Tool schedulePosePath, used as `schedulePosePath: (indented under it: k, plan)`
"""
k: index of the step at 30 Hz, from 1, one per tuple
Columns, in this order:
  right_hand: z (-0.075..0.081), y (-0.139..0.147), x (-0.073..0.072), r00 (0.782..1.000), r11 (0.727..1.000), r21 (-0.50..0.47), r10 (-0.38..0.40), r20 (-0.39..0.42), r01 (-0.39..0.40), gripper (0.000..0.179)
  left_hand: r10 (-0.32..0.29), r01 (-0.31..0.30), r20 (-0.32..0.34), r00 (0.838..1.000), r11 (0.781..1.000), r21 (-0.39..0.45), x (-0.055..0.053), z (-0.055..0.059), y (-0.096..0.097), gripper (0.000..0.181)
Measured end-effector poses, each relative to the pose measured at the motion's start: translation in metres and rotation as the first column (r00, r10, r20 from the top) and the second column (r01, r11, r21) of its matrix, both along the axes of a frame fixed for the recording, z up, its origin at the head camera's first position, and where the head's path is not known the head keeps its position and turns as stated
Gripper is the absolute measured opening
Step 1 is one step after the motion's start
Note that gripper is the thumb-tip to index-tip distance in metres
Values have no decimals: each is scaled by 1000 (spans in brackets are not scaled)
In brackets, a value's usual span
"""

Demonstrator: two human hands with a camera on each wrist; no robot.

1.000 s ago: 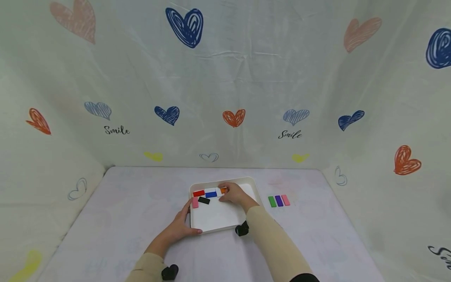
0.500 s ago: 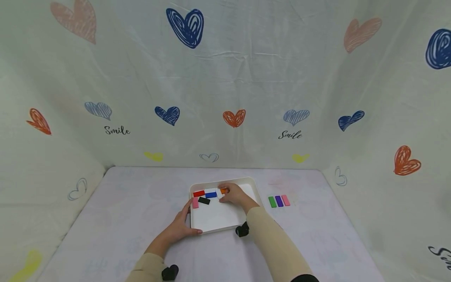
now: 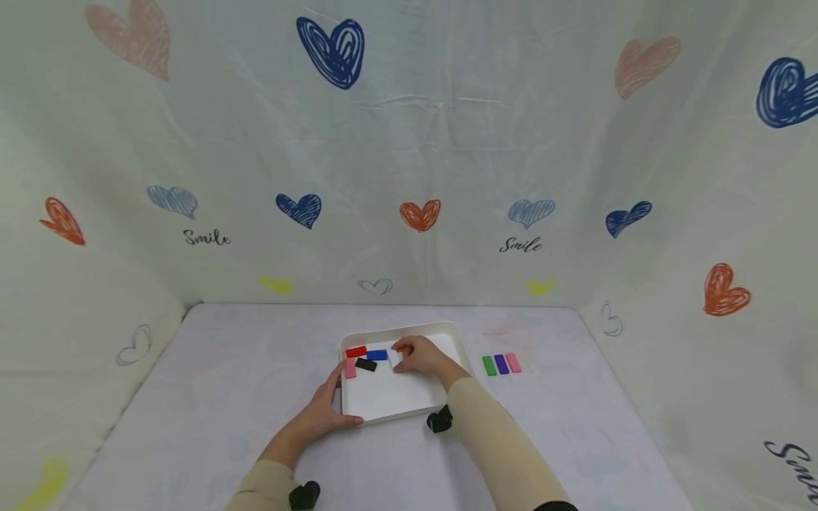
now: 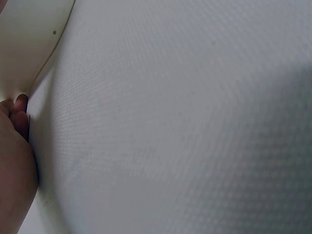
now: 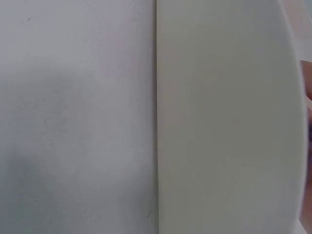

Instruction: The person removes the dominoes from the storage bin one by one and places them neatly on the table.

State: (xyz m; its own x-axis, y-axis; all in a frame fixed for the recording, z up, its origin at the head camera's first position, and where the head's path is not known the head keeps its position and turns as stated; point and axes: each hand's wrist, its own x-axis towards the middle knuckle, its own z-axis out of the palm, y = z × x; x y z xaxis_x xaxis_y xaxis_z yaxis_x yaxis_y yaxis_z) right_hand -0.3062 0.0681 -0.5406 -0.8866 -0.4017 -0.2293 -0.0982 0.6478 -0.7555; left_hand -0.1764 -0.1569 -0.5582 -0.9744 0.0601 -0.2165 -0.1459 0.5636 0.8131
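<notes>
My left hand holds the front left corner of a white tray, thumb at the front rim and fingers along the left side. In the left wrist view, fingers rest against the tray's wall. Inside the tray, my right hand pinches a small orange block, mostly hidden by its fingers. A white piece shows right beside these fingers. To their left lie a blue block, a red block, a black block and a pink block.
Right of the tray, a green block, a purple block and another pink block lie side by side on the pale table. A curtain printed with hearts encloses the back and sides. The tray's wall fills much of the right wrist view.
My right fingers have shifted slightly toward the front of the tray. The white strip behind the blue block no longer shows. My left hand keeps its hold; the head view has shifted slightly.
</notes>
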Motion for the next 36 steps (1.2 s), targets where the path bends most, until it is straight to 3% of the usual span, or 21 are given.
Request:
schedulePosePath:
  k: [9, 26, 36]
  plan:
    - [8, 11, 5, 998, 996, -67, 66, 11, -66, 43, -7, 7, 3, 1000, 1000, 3, -1, -1, 0, 123]
    - [39, 54, 16, 996, 989, -114, 87, -23, -89, 49, -29, 29, -21, 999, 1000, 8, -3, 2, -3, 124]
    - [52, 93, 21, 999, 993, -120, 5, -42, -10, 48, -24, 24, -8, 1000, 1000, -2, -1, 2, -2, 124]
